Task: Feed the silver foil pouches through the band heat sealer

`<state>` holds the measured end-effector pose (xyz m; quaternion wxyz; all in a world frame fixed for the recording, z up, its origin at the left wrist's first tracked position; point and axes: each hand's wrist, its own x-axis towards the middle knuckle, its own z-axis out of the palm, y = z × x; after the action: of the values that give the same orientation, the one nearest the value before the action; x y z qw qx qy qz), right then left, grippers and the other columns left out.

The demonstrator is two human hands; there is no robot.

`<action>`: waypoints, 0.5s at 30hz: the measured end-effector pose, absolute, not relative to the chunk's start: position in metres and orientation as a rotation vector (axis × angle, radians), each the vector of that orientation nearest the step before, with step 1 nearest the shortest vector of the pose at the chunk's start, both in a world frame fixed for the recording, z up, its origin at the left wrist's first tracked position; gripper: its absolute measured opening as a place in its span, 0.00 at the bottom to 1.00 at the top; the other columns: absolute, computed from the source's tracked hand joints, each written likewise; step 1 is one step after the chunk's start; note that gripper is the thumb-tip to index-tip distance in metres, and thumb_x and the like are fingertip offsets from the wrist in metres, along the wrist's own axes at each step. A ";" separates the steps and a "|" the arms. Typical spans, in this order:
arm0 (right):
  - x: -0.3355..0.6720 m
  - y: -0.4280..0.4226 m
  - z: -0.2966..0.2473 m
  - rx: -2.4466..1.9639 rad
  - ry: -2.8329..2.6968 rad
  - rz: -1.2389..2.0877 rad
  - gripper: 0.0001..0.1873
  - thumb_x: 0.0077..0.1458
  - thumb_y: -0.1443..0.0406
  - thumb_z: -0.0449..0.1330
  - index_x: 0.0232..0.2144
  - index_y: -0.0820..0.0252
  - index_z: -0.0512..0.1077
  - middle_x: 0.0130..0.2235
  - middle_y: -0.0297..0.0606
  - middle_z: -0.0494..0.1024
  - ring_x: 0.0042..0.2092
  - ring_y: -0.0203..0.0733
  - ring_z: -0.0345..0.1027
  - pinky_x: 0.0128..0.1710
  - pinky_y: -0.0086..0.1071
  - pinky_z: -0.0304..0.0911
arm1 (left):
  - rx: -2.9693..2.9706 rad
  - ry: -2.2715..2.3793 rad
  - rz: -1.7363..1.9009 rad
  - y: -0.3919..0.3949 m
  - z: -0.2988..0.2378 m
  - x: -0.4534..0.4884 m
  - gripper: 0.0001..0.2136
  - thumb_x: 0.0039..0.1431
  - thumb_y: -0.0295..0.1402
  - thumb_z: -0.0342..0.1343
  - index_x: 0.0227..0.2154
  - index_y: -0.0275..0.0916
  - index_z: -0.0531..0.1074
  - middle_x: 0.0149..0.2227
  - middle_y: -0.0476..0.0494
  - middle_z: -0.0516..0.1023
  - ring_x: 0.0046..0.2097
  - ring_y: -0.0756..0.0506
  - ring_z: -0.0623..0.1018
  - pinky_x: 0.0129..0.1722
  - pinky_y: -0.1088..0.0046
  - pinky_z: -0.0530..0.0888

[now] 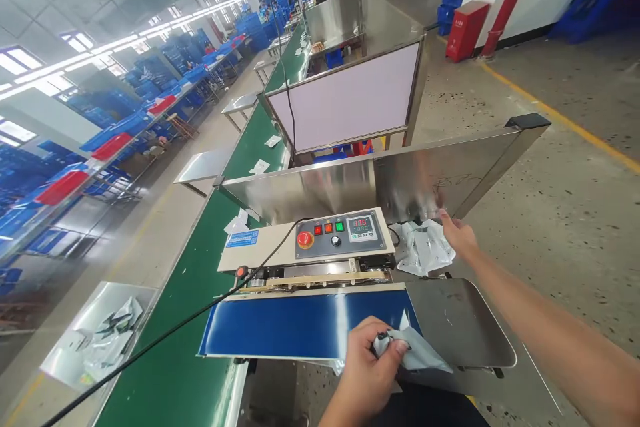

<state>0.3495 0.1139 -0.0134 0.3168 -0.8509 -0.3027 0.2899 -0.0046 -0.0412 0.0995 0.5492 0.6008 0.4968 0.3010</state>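
Well, left hand (365,367) pinched shut on one end of a silver bag (417,353), right over the blue belt (300,327) of a sealing machine (340,240). Right hand (460,235) open, fingers loosely spread, holding nothing, just beside a heap of silver bags (425,247) and near a steel panel (425,180). Alongside, a long green workbench (175,360).

The sealer's belt (295,325) is deep blue, and its grey control panel (340,241) carries a red stop button (305,239) beside red, orange and green switches. The silver pouch (415,353) shows dark markings, the desk (170,360) is green, and a yellow line (565,119) crosses the speckled grey floor (550,247)
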 end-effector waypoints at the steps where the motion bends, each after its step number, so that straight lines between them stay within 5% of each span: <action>1: 0.343 0.098 -0.004 -2.149 -0.834 0.820 0.42 0.70 0.36 0.49 0.52 0.67 0.83 0.51 0.65 0.84 0.55 0.64 0.80 0.54 0.51 0.74 | 1.411 1.178 0.696 -0.037 0.101 -0.004 0.26 0.67 0.57 0.64 0.28 0.37 0.79 0.33 0.42 0.77 0.36 0.45 0.75 0.37 0.70 0.71; 3: 0.317 0.058 0.016 -1.857 -0.953 1.058 0.38 0.63 0.35 0.60 0.56 0.57 0.83 0.53 0.53 0.86 0.56 0.58 0.80 0.57 0.46 0.74 | 1.362 1.187 0.675 -0.028 0.102 0.000 0.27 0.66 0.59 0.64 0.28 0.36 0.78 0.32 0.44 0.75 0.35 0.46 0.72 0.36 0.71 0.70; 6: 0.266 -0.008 0.044 -1.217 -1.130 1.510 0.56 0.39 0.42 0.82 0.67 0.53 0.77 0.59 0.52 0.84 0.61 0.63 0.77 0.63 0.51 0.72 | 1.276 1.165 0.647 -0.018 0.098 0.009 0.29 0.63 0.62 0.65 0.30 0.35 0.79 0.30 0.46 0.73 0.32 0.48 0.69 0.34 0.72 0.68; 10: 0.232 -0.063 0.061 -1.447 -0.885 1.450 0.38 0.53 0.36 0.72 0.51 0.57 0.83 0.48 0.50 0.86 0.47 0.57 0.81 0.51 0.47 0.78 | 1.227 1.152 0.686 -0.014 0.086 0.014 0.33 0.59 0.64 0.67 0.43 0.34 0.84 0.34 0.44 0.77 0.32 0.49 0.70 0.34 0.72 0.70; 15: 0.242 -0.084 0.060 -1.393 -0.653 1.335 0.44 0.48 0.32 0.72 0.55 0.54 0.79 0.37 0.40 0.81 0.34 0.47 0.75 0.34 0.37 0.75 | 1.199 1.128 0.675 -0.017 0.082 0.013 0.41 0.65 0.70 0.56 0.54 0.32 0.83 0.39 0.37 0.82 0.32 0.48 0.73 0.33 0.71 0.73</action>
<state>0.2421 -0.0836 0.0599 0.5245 -0.5821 -0.2731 0.5581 0.0131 -0.0167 0.0822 0.6297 0.5235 0.4925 0.2948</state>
